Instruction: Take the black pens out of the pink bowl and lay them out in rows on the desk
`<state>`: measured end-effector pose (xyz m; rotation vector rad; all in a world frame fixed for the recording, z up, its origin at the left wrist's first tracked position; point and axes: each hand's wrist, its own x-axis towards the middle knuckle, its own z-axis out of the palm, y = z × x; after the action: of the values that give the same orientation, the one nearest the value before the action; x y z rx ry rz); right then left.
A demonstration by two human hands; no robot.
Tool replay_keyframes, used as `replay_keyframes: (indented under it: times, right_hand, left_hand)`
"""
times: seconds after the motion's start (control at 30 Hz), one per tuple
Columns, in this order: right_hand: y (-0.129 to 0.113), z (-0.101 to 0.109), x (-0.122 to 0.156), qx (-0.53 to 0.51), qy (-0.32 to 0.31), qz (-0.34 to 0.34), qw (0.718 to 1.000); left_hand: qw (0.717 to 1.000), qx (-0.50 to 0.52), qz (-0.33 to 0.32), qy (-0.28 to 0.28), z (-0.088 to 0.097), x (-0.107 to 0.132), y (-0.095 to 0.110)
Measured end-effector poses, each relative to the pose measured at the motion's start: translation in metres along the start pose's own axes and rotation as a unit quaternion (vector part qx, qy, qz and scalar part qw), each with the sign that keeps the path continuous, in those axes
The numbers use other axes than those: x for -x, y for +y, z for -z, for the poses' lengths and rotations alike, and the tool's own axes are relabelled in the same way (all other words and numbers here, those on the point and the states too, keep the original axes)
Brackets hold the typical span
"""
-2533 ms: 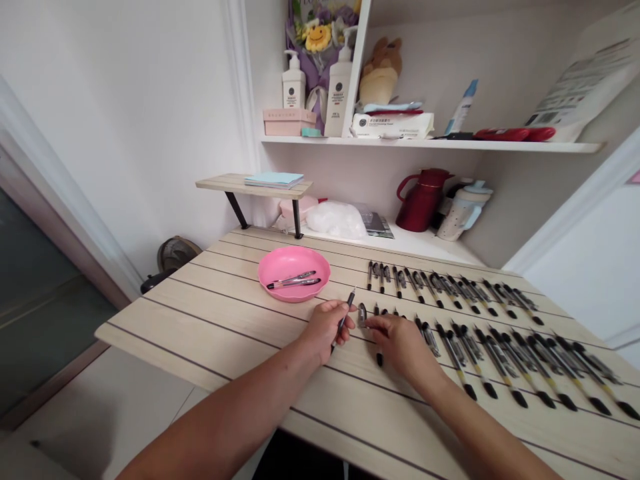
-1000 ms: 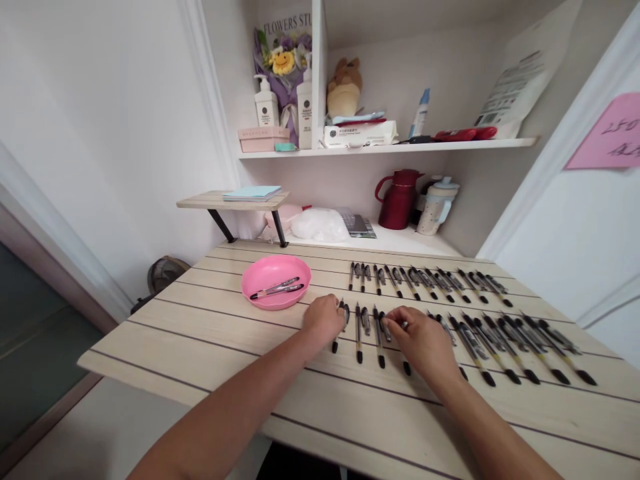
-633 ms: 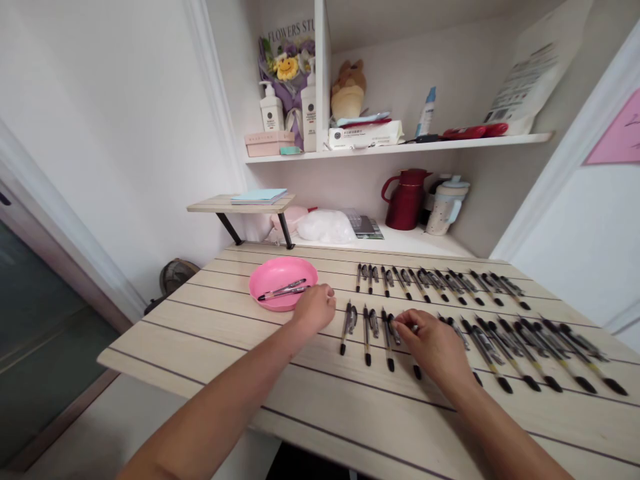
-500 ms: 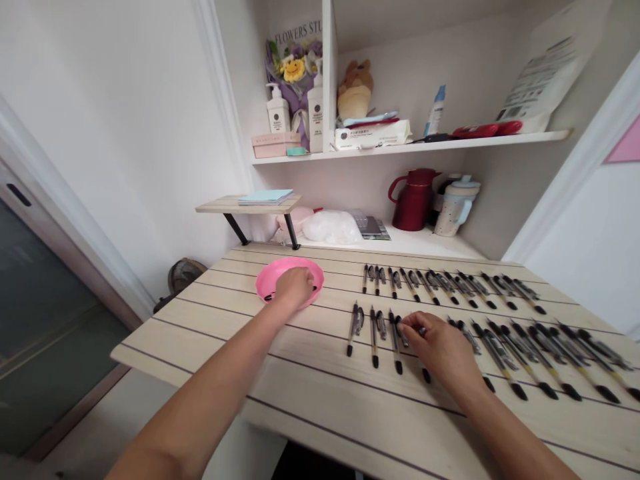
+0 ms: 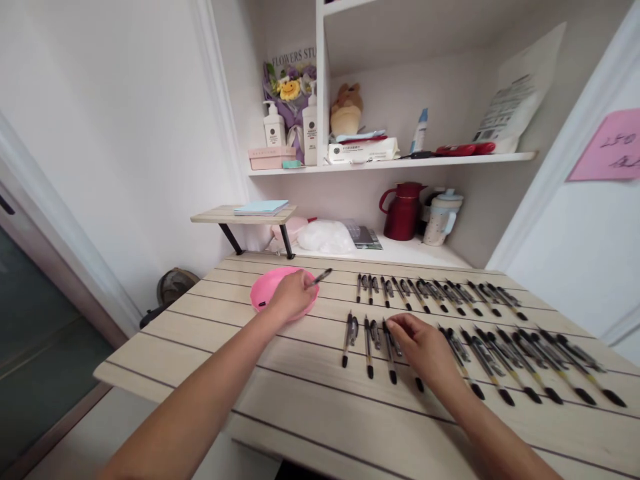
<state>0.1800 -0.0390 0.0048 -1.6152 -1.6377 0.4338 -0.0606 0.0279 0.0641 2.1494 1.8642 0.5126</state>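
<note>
My left hand (image 5: 293, 293) is closed over the right side of a pink bowl (image 5: 260, 287). Its fingers pinch a slim dark piece that looks like a pen cap (image 5: 321, 276), whose end points right past the rim. A small black piece (image 5: 263, 304) lies in the bowl. Among the front row of pens, my right hand (image 5: 415, 337) has thumb and fingers drawn together beside the third pen (image 5: 389, 357). What is between those fingertips, if anything, is hidden. Short dark caps with clips, such as a cap (image 5: 355, 330), lie beside the pens.
A back row of pens (image 5: 403, 293) runs across the slatted table (image 5: 165, 340). Behind the bowl stands a small raised shelf (image 5: 215, 215) with a blue-covered pad (image 5: 263, 207). A red jug (image 5: 403, 212) and a pale cup (image 5: 442, 220) stand at the back.
My left hand has lifted slightly within the bowl, and the dark piece now shows in its fingers. My right hand stays at the front row. The view has shifted a little.
</note>
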Motion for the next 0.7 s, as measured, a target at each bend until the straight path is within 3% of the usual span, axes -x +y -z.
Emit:
replay_keyframes:
  times: [0.07, 0.13, 0.3, 0.4, 0.47, 0.6, 0.63, 0.7]
  right_hand:
    - [-0.018, -0.004, -0.002, -0.112, -0.026, -0.002, 0.993]
    - [-0.034, -0.012, -0.005, -0.235, -0.024, -0.008, 0.972]
    - [-0.045, -0.036, -0.021, -0.338, 0.086, -0.070, 0.935]
    - [-0.038, -0.042, -0.027, -0.355, 0.088, -0.084, 0.927]
    - [-0.035, -0.041, -0.027, -0.365, 0.064, -0.084, 0.925]
    - [-0.034, -0.033, -0.021, -0.406, -0.017, -0.073, 0.911]
    - [-0.035, -0.031, -0.020, -0.417, -0.040, -0.073, 0.905]
    - [-0.035, -0.028, -0.020, -0.421, -0.058, -0.064, 0.903]
  left_hand:
    - [0.977, 0.204, -0.031, -0.056, -0.016, 0.018, 0.024]
    - [0.941, 0.319, -0.040, -0.101, -0.037, 0.034, 0.045]
    - [0.925, 0.375, -0.050, -0.027, -0.072, 0.045, 0.067]
    - [0.899, 0.428, -0.018, -0.093, -0.075, 0.039, 0.067]
    - [0.850, 0.497, 0.006, -0.176, -0.074, 0.037, 0.065]
    - [0.717, 0.620, 0.035, -0.317, -0.074, 0.038, 0.058]
    - [0.698, 0.633, 0.039, -0.333, -0.075, 0.039, 0.056]
    - [0.693, 0.641, 0.041, -0.329, -0.076, 0.040, 0.054]
